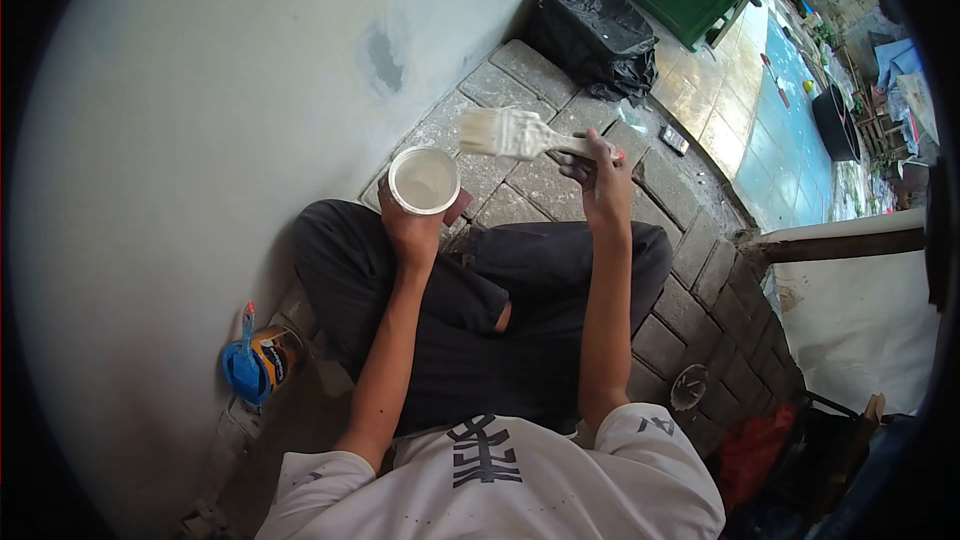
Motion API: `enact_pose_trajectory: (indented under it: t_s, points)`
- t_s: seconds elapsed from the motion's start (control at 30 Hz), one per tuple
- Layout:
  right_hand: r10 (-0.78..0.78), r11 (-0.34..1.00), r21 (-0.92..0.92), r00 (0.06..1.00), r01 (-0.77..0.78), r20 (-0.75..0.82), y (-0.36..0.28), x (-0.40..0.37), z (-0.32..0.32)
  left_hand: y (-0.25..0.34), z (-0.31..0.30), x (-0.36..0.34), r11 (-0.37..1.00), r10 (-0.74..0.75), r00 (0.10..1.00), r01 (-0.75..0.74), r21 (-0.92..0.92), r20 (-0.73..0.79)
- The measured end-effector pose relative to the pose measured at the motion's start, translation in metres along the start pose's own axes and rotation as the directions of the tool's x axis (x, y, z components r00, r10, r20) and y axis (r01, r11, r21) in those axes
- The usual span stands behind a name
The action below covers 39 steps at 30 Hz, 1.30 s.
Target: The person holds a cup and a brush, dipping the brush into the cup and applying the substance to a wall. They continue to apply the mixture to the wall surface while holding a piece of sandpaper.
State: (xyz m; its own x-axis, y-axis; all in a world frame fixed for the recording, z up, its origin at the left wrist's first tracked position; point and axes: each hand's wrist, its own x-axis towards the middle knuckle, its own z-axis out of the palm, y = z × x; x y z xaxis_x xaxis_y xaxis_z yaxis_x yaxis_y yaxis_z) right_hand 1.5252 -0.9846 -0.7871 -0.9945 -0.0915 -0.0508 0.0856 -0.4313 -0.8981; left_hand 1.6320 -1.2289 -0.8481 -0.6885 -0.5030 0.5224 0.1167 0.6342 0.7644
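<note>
My left hand [410, 229] is wrapped around a round white cup [425, 180], whose open top faces me and shows a pale inside. To its right, my right hand [605, 180] grips a paintbrush [520, 134] by the handle. The brush's wide, paint-caked bristles point left, above and to the right of the cup and apart from it. A small reddish-brown piece [457, 207] shows beside the cup, partly hidden by my left hand.
A pale wall [220, 120] with a grey patch [383, 60] rises on my left. Near it stands a blue-stained paint can [265, 362] with a brush. A black plastic-wrapped bin [592, 30] sits ahead on the paving. A phone-like object [674, 140] and a clear round dish [688, 387] lie right.
</note>
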Motion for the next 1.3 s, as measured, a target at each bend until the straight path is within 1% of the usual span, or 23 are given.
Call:
enact_pose_trajectory:
  t_s: [0.07,0.1,0.17,0.23,0.27,0.4,0.47,0.57,0.63,0.67,0.83,0.97,1.03,1.1,1.17,1.23,1.3]
  points:
    - [0.103,0.983,0.162,0.988,-0.084,-0.115,0.024,0.006,-0.022,-0.003,0.000,-0.002,1.000,0.014,1.000,-0.015,0.021,0.013]
    - [0.107,0.983,0.164,0.987,-0.087,-0.116,0.037,0.009,-0.034,-0.005,0.000,-0.002,1.000,0.020,0.999,-0.021,0.020,0.024]
    - [0.222,0.936,0.322,0.949,-0.142,-0.225,0.060,0.012,-0.054,-0.006,0.000,-0.004,0.999,0.028,0.999,-0.029,0.020,0.046]
    - [0.240,0.927,0.346,0.938,-0.146,-0.248,0.067,0.013,-0.061,-0.003,0.002,-0.004,1.000,-0.009,1.000,0.009,-0.028,0.012]
    - [0.259,0.918,0.366,0.929,-0.151,-0.265,0.069,0.015,-0.064,-0.003,0.003,-0.004,1.000,-0.005,1.000,0.006,-0.031,0.019]
    - [0.249,0.919,0.369,0.929,-0.137,-0.274,0.067,0.012,-0.061,-0.009,0.003,-0.006,1.000,0.010,0.999,-0.009,-0.015,0.032]
    - [0.230,0.920,0.367,0.946,-0.136,-0.227,0.066,0.009,-0.061,-0.010,0.003,-0.008,1.000,0.012,0.999,-0.011,-0.019,0.035]
    - [0.212,0.931,0.343,0.952,-0.128,-0.220,0.061,0.005,-0.054,-0.004,0.001,-0.007,0.999,-0.020,0.999,0.021,-0.025,0.050]
    - [0.211,0.932,0.340,0.954,-0.130,-0.213,0.061,0.006,-0.054,-0.004,0.001,-0.007,0.995,-0.068,0.997,0.071,-0.070,0.040]
    - [0.208,0.933,0.334,0.957,-0.133,-0.201,0.061,0.006,-0.054,-0.003,0.000,-0.007,0.995,-0.067,0.997,0.070,-0.070,0.047]
    - [0.212,0.925,0.359,0.952,-0.122,-0.223,0.062,0.006,-0.054,-0.007,-0.001,-0.008,0.996,0.010,1.000,-0.008,-0.087,0.022]
    - [0.216,0.919,0.378,0.945,-0.111,-0.247,0.059,0.005,-0.051,-0.010,-0.001,-0.009,0.997,0.037,0.999,-0.035,-0.065,0.033]
    - [0.193,0.920,0.381,0.952,-0.091,-0.239,0.056,0.003,-0.048,-0.006,0.000,-0.008,0.997,-0.007,0.998,0.012,-0.075,0.058]
    - [0.169,0.921,0.384,0.959,-0.071,-0.227,0.050,0.002,-0.046,-0.002,0.003,-0.005,0.999,-0.008,0.997,0.012,-0.046,0.072]
    - [0.066,0.945,0.327,0.986,-0.013,-0.151,0.041,0.000,-0.043,0.002,0.005,-0.003,1.000,-0.013,0.997,0.014,-0.013,0.078]
    - [0.051,0.947,0.322,0.990,-0.005,-0.134,0.032,-0.002,-0.034,0.007,0.005,-0.001,0.985,-0.108,0.983,0.126,-0.115,0.149]
    - [0.026,0.952,0.307,0.995,0.004,-0.093,0.028,-0.004,-0.027,0.004,0.005,-0.001,0.973,-0.160,0.965,0.189,-0.130,0.208]
